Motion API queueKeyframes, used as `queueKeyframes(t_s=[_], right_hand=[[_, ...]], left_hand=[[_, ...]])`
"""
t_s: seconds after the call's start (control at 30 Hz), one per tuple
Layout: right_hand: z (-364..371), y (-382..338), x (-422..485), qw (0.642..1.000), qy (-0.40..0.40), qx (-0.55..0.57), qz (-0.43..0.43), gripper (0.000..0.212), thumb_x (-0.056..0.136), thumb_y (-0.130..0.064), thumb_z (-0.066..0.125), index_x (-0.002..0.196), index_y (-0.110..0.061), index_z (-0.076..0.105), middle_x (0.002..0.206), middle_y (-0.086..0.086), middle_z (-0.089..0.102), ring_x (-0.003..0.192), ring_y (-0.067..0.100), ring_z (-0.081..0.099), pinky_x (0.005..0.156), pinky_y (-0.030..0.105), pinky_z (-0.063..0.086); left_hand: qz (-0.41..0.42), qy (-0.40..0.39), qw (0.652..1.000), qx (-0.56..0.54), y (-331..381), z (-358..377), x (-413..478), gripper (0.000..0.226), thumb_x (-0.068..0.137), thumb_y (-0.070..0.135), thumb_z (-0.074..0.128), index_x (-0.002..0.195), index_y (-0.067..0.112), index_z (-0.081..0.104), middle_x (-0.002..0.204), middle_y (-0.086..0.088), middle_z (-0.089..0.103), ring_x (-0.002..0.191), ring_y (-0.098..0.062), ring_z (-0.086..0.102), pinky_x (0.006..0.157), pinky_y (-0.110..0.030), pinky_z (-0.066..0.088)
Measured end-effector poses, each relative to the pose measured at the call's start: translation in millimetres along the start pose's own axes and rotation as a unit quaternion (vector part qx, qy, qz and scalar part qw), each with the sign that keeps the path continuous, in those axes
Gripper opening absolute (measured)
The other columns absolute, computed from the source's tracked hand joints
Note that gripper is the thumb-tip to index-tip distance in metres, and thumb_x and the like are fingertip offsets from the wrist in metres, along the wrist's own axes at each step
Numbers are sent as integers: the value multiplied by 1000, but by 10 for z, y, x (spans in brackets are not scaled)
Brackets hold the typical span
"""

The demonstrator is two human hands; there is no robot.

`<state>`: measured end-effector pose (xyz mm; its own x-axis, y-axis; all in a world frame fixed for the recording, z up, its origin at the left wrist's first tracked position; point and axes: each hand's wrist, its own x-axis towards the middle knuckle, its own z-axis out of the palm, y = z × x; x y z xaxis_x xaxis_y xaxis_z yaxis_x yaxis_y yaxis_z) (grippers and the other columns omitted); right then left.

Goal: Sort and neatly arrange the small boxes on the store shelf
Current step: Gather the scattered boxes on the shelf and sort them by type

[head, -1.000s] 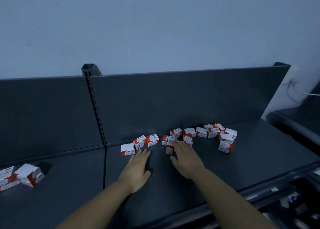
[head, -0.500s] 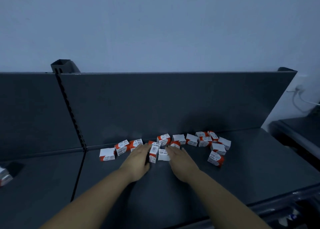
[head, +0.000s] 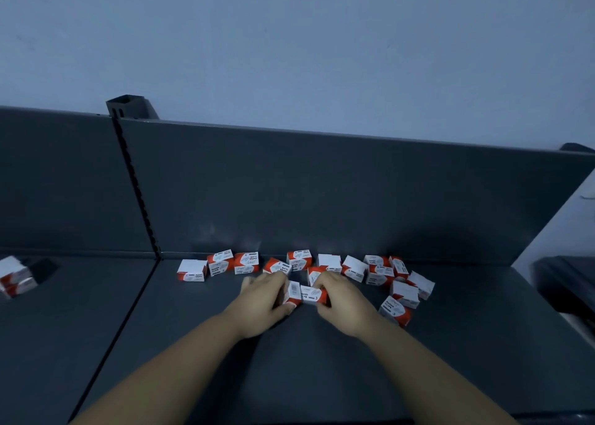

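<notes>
Since half second ago: your flat reaching hands now curled onto two boxes. Your left hand (head: 267,299) grips upright red-and-white cardboard box (head: 293,292), thumb nearside. Your right hand (head: 342,305) pinches lying red-and-white box (head: 314,295); boxes touch, between hands, on dark grey metal shelf (head: 306,376). Count: two held; about fourteen loose boxes (head: 246,262) beyond fingertips and right of right hand; overlaps, count unsure.

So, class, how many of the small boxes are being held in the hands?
2. The left hand grips a barcode box. The right hand grips a red and white box right beside it. A palm could hide another.
</notes>
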<state>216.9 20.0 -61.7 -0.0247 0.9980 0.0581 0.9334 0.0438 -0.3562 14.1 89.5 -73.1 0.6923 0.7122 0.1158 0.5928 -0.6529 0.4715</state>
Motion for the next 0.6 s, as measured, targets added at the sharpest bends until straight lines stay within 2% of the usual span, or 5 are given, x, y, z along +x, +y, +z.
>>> queueKeyframes(t_s=[0.1,0.23,0.43,0.5,0.6], right_hand=[[-45,0,-1,999,32,42,12,25,92,-21,62,116,-23,55,115,-12,53,96,5,54,84,23,47],[-80,-103,7,997,47,61,-15,22,91,-25,65,111,-24,57,107,-16,52,88,5,55,79,24,48],[54,-330,60,994,67,51,-67,20,91,-22,64,108,-20,55,114,-13,50,99,10,54,83,30,48],[147,-379,69,994,49,23,-94,22,91,-22,65,110,-19,54,117,-9,49,106,12,52,86,31,48],[252,-444,65,992,39,35,-117,21,91,-25,67,106,-17,55,116,-9,49,107,7,46,90,27,45]], left_hand=[[-9,-22,999,30,-2,-61,-34,23,89,40,56,99,28,39,100,13,47,101,-10,40,87,-31,25],[-33,-90,994,47,-104,-35,-101,45,88,37,60,129,39,41,120,11,43,119,-9,34,91,-33,21],[-105,31,983,-145,-253,-122,-227,49,64,47,74,99,36,42,106,26,47,101,-4,47,94,-36,40],[-109,39,983,-141,-284,-168,-272,49,64,46,70,102,36,40,108,21,48,103,-11,48,95,-37,39],[-76,6,989,-126,-255,-198,-313,61,70,53,72,120,43,38,124,24,45,119,-2,43,102,-35,33]])
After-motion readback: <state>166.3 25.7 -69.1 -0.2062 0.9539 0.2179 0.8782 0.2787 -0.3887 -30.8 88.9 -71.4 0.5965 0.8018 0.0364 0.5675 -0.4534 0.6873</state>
